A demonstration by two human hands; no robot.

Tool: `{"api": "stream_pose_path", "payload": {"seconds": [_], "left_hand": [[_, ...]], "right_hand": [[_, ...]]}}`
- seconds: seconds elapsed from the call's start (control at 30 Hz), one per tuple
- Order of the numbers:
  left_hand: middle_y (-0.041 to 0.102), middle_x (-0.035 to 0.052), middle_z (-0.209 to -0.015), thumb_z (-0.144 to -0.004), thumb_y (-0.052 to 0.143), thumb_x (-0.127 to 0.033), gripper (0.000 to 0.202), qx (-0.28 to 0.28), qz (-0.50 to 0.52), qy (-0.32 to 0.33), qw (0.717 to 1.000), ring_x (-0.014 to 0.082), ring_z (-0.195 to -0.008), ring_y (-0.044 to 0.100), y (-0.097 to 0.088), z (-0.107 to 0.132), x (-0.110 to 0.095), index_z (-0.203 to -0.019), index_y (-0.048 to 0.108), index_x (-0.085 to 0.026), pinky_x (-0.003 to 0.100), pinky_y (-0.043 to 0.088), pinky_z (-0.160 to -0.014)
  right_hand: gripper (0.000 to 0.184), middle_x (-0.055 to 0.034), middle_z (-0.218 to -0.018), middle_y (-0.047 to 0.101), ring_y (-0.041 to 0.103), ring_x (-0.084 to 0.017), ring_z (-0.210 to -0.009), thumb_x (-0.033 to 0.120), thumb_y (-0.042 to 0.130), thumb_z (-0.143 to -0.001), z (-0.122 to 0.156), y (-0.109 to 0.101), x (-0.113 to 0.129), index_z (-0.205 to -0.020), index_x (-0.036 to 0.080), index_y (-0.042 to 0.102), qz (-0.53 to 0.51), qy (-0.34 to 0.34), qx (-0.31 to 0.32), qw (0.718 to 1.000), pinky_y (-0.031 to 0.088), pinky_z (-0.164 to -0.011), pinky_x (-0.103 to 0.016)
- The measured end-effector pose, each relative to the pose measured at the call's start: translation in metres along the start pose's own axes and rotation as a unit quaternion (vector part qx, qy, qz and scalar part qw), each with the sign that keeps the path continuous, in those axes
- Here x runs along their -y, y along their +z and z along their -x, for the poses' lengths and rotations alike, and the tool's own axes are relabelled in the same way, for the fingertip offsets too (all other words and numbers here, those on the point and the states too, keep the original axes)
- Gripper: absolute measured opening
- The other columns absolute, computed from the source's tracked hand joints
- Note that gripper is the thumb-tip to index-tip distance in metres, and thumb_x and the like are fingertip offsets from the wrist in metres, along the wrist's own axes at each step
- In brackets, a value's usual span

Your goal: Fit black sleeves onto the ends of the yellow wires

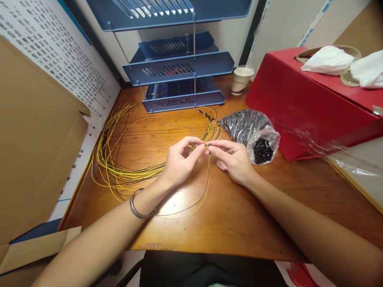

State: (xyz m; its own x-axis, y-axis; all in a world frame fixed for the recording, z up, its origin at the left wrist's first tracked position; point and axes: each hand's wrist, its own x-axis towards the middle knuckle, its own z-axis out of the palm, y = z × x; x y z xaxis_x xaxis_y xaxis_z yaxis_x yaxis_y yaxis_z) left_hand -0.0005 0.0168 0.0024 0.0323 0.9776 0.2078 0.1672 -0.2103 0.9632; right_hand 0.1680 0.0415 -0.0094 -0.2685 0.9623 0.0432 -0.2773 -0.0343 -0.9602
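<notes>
My left hand [181,159] and my right hand [235,159] meet fingertip to fingertip over the middle of the wooden table. Thumb and index finger of the left pinch the end of a thin wire. Between the right fingertips is a small black piece at the wire's end, mostly hidden by the fingers. A yellow and dark wire pair [207,183] hangs from there and curves toward me. Left of the hands lies a large loose coil of yellow and black wires [104,155]. Behind them, several wire ends carry black connectors [209,116].
A clear plastic bag [245,123] beside my right hand lies with its mouth toward me, showing small black parts [263,151]. A blue tiered tray rack [179,71], a paper cup [241,79] and a red box [287,103] stand behind. Cardboard [38,139] borders the left.
</notes>
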Motion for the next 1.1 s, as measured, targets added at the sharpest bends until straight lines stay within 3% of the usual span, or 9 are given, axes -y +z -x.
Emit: {"api": "stream_pose_path", "payload": {"seconds": [0.1, 0.33, 0.83, 1.1], "left_hand": [[0.072, 0.0030, -0.080, -0.091, 0.069, -0.036, 0.023, -0.006, -0.013, 0.017, 1.000, 0.0073, -0.053, 0.049, 0.0014, -0.0002, -0.0001, -0.101, 0.072, -0.015, 0.022, 0.039, -0.052], [0.069, 0.0010, -0.070, -0.088, 0.072, -0.040, 0.024, -0.011, 0.001, 0.007, 1.000, 0.0083, -0.052, 0.050, 0.0026, 0.0004, -0.0002, -0.090, 0.070, -0.016, 0.023, 0.040, -0.051], [0.076, 0.0054, -0.082, -0.090, 0.071, -0.039, 0.024, -0.009, 0.023, -0.003, 1.000, 0.0109, -0.063, 0.061, 0.0027, 0.0016, -0.0010, -0.091, 0.071, -0.015, 0.022, 0.045, -0.056], [0.075, 0.0055, -0.080, -0.089, 0.071, -0.045, 0.030, -0.022, 0.013, -0.009, 1.000, 0.0104, -0.058, 0.055, 0.0014, 0.0004, -0.0009, -0.088, 0.071, -0.015, 0.023, 0.044, -0.055]], "right_hand": [[0.033, 0.0006, -0.065, 0.072, 0.039, -0.003, -0.037, 0.040, 0.088, -0.070, -0.0001, 0.0000, 0.0008, -0.091, 0.017, 0.076, 0.013, 0.001, 0.019, 1.000, 0.027, -0.035, -0.021], [0.034, -0.0005, -0.070, 0.074, 0.040, -0.003, -0.037, 0.042, 0.089, -0.070, -0.0008, -0.0003, 0.0010, -0.088, 0.018, 0.071, 0.011, 0.016, 0.026, 0.999, 0.028, -0.034, -0.020], [0.030, 0.0035, -0.057, 0.064, 0.038, -0.004, -0.036, 0.042, 0.084, -0.076, -0.0014, -0.0017, -0.0022, -0.089, 0.017, 0.074, 0.015, -0.004, 0.014, 1.000, 0.027, -0.035, -0.021], [0.027, 0.0032, -0.058, 0.066, 0.037, -0.004, -0.036, 0.040, 0.083, -0.077, -0.0016, -0.0057, -0.0076, -0.089, 0.017, 0.075, 0.009, -0.006, 0.005, 1.000, 0.028, -0.035, -0.021]]}}
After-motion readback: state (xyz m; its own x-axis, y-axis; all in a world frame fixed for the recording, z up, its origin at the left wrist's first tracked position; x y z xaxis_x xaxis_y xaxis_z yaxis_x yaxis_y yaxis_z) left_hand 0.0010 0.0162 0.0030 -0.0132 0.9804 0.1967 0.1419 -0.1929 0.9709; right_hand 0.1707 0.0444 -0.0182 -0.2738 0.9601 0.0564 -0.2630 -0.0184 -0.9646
